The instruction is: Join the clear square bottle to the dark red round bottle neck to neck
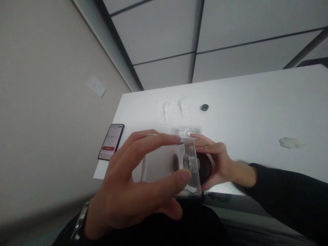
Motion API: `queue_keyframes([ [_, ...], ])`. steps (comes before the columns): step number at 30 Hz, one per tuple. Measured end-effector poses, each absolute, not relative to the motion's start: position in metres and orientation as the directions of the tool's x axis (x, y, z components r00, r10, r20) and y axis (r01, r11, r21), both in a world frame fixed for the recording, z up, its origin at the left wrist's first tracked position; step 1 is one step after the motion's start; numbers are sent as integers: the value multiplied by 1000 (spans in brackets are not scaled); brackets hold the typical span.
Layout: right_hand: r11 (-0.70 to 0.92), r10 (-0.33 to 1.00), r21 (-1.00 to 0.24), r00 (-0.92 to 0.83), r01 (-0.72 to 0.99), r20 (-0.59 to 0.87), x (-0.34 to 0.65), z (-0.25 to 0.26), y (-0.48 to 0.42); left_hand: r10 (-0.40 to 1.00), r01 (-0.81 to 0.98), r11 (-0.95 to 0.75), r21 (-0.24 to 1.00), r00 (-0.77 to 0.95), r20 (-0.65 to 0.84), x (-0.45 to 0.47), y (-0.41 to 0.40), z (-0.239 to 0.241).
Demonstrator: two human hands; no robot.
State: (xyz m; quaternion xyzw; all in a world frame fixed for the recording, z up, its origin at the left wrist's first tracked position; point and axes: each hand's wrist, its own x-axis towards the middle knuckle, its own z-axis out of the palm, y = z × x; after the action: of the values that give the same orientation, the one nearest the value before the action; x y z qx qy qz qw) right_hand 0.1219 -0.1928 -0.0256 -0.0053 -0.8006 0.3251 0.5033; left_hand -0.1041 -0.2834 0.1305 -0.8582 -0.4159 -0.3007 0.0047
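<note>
Clear plastic case (pixel 164 167) is up off the table, held in front of you between both hands, roughly over the near table edge. Looks like a transparent box w/ a round dark part (pixel 175 162) visible through the wall, plus a shiny metal bit next to it; can't tell exactly what's inside.

Your left hand (pixel 133 191) clamps the case: fingers curled over the top edge, thumb (pixel 179 177) pressed on the near lower face, so a wide pinch across the box. Your right hand (pixel 215 160) is at the case's right end, fingers pressed together along the top, cupped around a dark round piece w/ silver rim (pixel 206 165) that sits touching that end. Can't tell if it's seated, half in or half out.

Progress, my read: mid-step. Round piece and case are together at the end opening but not clearly mated or separated.

Around it: white table (pixel 256 102), second small clear tray (pixel 189 131) just behind the hands, small black disc (pixel 204 107) farther back, two clear blister bits (pixel 174 107) near it, crumpled wrap (pixel 290 142) well right. Phone (pixel 111 141) w/ timer screen at left edge, lying flat.
</note>
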Motion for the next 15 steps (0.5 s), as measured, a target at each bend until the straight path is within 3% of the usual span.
queue_keyframes([
  [15, 775, 348, -540, -491, -330, 799, 123, -29, -191, 683, 715, -675, 180, 515, 518, -103, -285, 134],
])
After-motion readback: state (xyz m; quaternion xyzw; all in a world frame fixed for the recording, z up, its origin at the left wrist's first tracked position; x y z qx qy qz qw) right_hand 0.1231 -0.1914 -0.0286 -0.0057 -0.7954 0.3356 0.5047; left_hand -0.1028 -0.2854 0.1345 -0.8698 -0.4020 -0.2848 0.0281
